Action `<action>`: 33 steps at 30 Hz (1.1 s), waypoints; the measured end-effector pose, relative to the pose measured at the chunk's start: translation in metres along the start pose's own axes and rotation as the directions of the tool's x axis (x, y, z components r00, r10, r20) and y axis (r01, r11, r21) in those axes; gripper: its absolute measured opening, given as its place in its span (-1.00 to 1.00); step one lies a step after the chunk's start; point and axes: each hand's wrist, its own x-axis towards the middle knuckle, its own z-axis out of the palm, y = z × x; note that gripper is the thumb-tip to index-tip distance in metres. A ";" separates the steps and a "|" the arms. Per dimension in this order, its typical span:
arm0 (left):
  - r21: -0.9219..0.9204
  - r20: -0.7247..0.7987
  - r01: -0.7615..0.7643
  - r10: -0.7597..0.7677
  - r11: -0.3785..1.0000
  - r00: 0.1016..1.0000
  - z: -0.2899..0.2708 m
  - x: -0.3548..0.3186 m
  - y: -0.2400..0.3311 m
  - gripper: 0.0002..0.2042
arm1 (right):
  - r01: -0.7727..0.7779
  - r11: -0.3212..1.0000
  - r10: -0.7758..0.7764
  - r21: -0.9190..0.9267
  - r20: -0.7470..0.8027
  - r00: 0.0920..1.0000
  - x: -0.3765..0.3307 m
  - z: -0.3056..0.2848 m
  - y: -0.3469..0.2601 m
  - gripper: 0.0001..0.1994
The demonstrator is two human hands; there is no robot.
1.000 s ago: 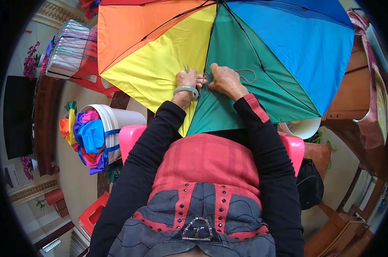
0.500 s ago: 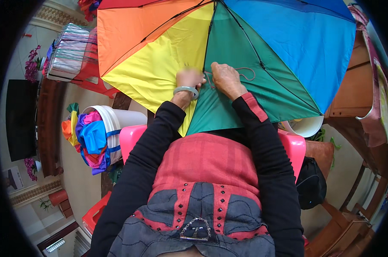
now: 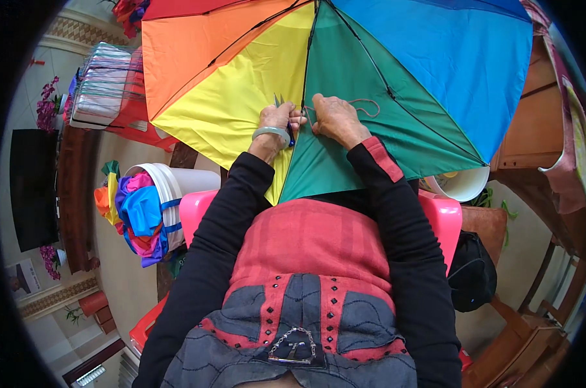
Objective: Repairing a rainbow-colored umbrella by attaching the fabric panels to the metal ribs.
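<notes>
Scissors (image 3: 281,103) now poking up from clenched left hand (image 3: 277,121) at umbrella (image 3: 383,77) rib; right hand (image 3: 335,116) pinching thread (image 3: 364,107), unchanged.

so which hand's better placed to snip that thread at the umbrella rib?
Left, probably. The left hand already holds small scissors, tips up by the rib. The right hand pinches the canvas there, with a thread loop trailing, so it seems suited to holding.
</notes>
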 end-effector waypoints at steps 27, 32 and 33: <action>-0.016 0.030 0.080 -0.079 0.997 0.996 -0.003 0.006 0.001 -0.85 | -0.005 1.000 0.006 0.028 -0.013 1.000 -0.002 0.001 0.001 -0.59; -0.003 0.153 0.100 -0.098 0.995 0.983 -0.008 0.013 0.001 -0.85 | 0.018 0.999 -0.018 0.026 -0.004 1.000 -0.002 -0.001 0.001 -0.62; 0.008 0.167 0.105 -0.105 0.994 0.980 -0.009 0.015 0.001 -0.85 | 0.023 0.999 -0.022 0.035 -0.021 1.000 -0.001 0.000 0.002 -0.66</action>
